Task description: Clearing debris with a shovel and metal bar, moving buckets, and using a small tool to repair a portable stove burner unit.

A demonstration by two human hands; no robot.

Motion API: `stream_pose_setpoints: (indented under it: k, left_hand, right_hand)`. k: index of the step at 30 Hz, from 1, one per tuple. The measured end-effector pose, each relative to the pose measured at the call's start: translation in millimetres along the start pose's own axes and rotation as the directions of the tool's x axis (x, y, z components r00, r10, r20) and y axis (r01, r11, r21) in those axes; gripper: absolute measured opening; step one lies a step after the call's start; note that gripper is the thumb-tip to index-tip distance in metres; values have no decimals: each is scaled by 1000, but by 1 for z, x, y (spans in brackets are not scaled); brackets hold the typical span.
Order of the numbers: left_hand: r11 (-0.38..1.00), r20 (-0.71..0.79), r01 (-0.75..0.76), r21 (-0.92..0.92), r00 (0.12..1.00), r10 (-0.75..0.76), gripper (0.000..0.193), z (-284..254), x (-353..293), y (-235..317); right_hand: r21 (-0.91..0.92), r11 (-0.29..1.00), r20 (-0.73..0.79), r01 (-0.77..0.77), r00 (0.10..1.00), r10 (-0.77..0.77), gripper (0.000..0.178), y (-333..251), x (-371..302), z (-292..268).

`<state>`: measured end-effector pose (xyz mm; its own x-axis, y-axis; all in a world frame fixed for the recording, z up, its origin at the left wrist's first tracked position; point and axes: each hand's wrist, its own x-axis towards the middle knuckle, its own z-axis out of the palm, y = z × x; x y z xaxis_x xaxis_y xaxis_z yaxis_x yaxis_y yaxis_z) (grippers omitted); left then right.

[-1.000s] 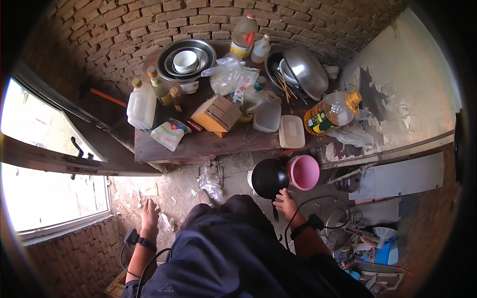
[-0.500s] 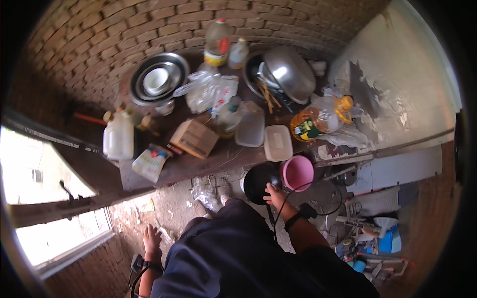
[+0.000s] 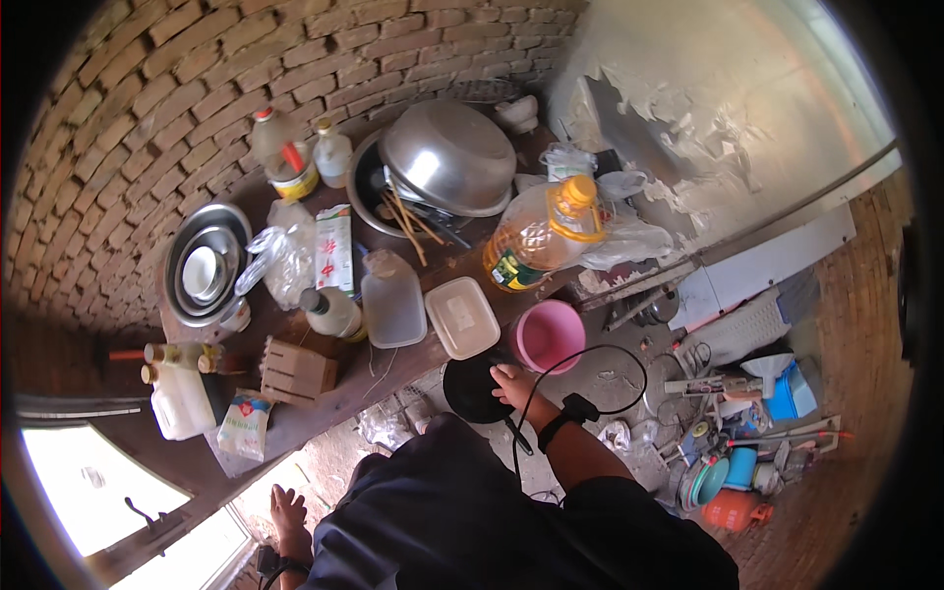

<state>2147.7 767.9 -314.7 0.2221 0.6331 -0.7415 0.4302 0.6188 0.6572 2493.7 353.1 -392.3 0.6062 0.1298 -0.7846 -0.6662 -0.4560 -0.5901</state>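
Note:
My right hand [image 3: 510, 385] reaches over the right edge of a round black pan [image 3: 472, 391], below the table's front edge. Its fingers are loosely bent and apart, and nothing shows in them. The pan's dark handle [image 3: 519, 435] points down toward my body, beside the wrist. Whether the fingertips touch the pan I cannot make out. Just beyond this hand stands a pink bucket [image 3: 549, 336]. Low at my left side, my left hand [image 3: 287, 511] hangs with fingers apart, holding nothing. Straps and black cables run round both wrists.
The dark table [image 3: 339, 401] holds nested steel bowls [image 3: 202, 265], a big upturned steel basin [image 3: 447, 157], an oil jug [image 3: 544, 233], two plastic containers [image 3: 462, 318], a cardboard box [image 3: 297, 372] and a white jug [image 3: 179, 401]. Clutter and an orange-red cylinder [image 3: 736, 510] lie at right.
My view has swung to the right, so the table's things sit further left and more clutter shows at right. My right hand stays by the black pan; my left hand still hangs.

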Motion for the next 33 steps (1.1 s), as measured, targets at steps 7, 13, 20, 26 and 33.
stream_pose_setpoints:
  k: [7,13,20,26,33]
  left_hand:
    - [989,24,-56,136,998,53,30,18,-2,23]
    - [787,238,-375,490,926,293,47,37,-14,50]
    - [901,130,-292,322,956,264,79,64,-29,73]
    - [712,338,-483,509,873,351,79,47,-10,69]
    - [896,104,-309,318,951,291,76,57,-26,67]
  right_hand:
    - [86,996,-71,27,997,-20,52,5,0,-17]
    - [153,988,-137,37,990,-16,48,10,0,-30]
    - [243,970,-103,-22,994,48,46,23,-3,-41]
    - [112,931,-232,348,920,-317,37,90,32,-39]
    - [307,951,-132,-40,988,84,48,24,3,-37]
